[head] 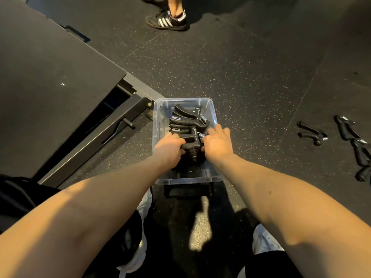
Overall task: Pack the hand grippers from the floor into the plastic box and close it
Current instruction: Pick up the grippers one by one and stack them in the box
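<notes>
A clear plastic box [213, 109] stands open on the dark rubber floor in front of me. Inside it lie several black hand grippers [185, 119] with metal springs, stacked side by side. My left hand [168, 149] and my right hand [217, 142] are both inside the box, fingers curled round the nearest black hand gripper [190, 147], one hand at each end. More hand grippers [312, 134] lie loose on the floor at the right, several in a row [355, 145] near the frame's edge. A dark lid-like piece [187, 190] lies under the box's near end.
A black platform with a metal frame [94, 135] runs diagonally along the left, close to the box's far left corner. Another person's foot in a black striped shoe [167, 21] stands at the top. My white shoes [265, 242] show at the bottom.
</notes>
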